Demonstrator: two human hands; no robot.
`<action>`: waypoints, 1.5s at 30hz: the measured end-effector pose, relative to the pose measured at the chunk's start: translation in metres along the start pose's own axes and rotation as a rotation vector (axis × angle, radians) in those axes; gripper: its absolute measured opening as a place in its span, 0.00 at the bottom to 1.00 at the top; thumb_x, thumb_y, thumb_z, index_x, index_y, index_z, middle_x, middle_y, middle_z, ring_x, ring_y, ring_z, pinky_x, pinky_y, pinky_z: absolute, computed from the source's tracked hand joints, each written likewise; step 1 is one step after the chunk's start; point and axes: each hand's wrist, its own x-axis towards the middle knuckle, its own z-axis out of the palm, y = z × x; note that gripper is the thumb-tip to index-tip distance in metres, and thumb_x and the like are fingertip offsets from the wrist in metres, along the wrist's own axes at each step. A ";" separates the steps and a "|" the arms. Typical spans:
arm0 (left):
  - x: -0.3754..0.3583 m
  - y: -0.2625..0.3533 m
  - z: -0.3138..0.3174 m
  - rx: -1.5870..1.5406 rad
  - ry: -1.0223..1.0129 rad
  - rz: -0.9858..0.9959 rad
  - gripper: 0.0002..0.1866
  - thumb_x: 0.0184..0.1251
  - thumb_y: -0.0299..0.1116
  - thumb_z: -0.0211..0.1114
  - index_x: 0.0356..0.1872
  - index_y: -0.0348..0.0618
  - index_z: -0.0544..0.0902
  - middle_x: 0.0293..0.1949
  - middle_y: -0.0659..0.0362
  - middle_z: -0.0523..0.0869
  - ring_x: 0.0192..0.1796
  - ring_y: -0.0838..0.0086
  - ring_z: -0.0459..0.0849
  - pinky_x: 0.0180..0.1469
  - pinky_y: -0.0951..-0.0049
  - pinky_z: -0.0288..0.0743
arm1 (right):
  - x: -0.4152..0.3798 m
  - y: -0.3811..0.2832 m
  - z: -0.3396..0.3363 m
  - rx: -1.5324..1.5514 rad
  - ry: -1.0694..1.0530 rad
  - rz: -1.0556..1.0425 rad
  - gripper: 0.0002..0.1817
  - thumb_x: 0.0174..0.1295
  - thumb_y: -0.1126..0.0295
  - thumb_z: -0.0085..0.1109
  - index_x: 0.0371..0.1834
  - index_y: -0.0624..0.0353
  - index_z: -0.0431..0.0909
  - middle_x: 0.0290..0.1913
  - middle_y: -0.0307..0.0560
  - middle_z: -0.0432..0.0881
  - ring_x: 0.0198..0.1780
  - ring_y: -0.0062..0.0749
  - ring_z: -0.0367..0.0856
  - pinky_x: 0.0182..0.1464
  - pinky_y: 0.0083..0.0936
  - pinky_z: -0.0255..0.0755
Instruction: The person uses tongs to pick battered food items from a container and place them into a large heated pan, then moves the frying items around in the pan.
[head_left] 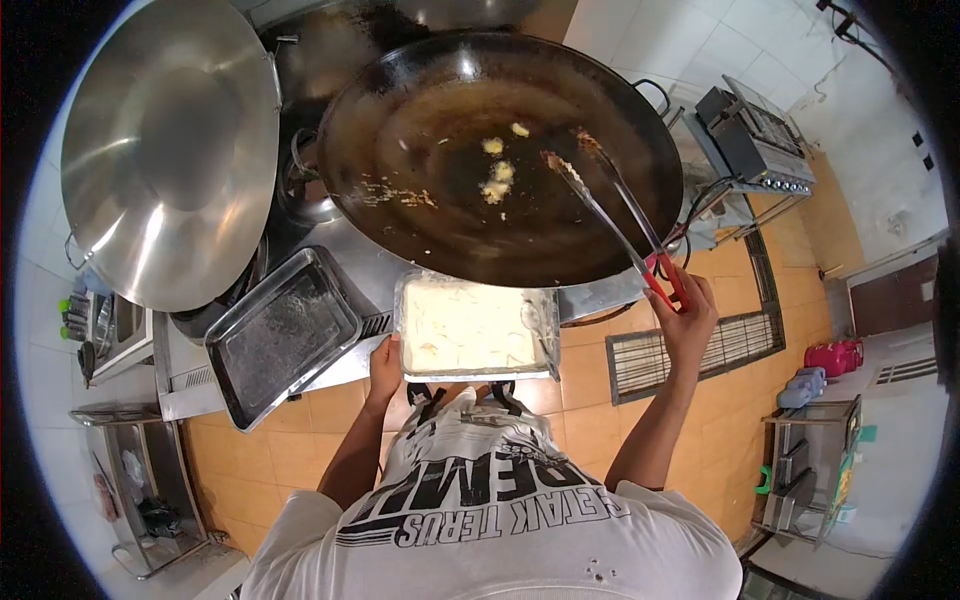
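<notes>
My right hand (690,310) grips the red handles of metal tongs (612,215). The tongs' jaws stand apart over the right half of a large dark wok (420,210), and their tips look coated with batter. Several small pale yellow fried bits (497,182) lie in the middle of the wok, with crumbs to the left. My left hand (385,366) holds the left edge of a rectangular container (480,377) filled with creamy batter (470,325), just in front of the wok. Some of its fingers are hidden behind the container. Lumps show under the batter's surface.
A wide steel pan (175,150) stands at the left. An empty dark baking tray (285,335) rests tilted on the counter edge beside the container. At the right is a grill-like appliance (750,140); metal racks (805,470) stand at both sides. A floor grate (700,350) lies at the right.
</notes>
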 end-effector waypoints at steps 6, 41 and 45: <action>-0.001 -0.004 0.000 -0.038 0.018 -0.048 0.19 0.75 0.39 0.46 0.36 0.32 0.77 0.24 0.58 0.78 0.31 0.80 0.70 0.36 0.75 0.68 | -0.009 0.003 0.002 0.003 -0.044 0.056 0.20 0.45 0.75 0.72 0.43 0.68 0.81 0.33 0.45 0.78 0.28 0.25 0.76 0.29 0.20 0.72; -0.003 -0.010 0.000 -0.024 0.019 -0.046 0.20 0.76 0.40 0.46 0.31 0.33 0.76 0.21 0.57 0.77 0.28 0.79 0.69 0.31 0.73 0.67 | -0.014 0.007 0.014 -0.085 -0.012 0.079 0.19 0.46 0.74 0.72 0.44 0.64 0.82 0.33 0.44 0.78 0.29 0.23 0.77 0.29 0.19 0.73; -0.003 -0.001 0.000 0.051 0.053 0.026 0.20 0.76 0.41 0.45 0.34 0.33 0.76 0.22 0.52 0.78 0.28 0.77 0.72 0.33 0.71 0.69 | -0.017 0.010 0.017 -0.012 -0.023 0.099 0.19 0.48 0.70 0.72 0.44 0.64 0.82 0.32 0.43 0.78 0.29 0.25 0.78 0.30 0.22 0.70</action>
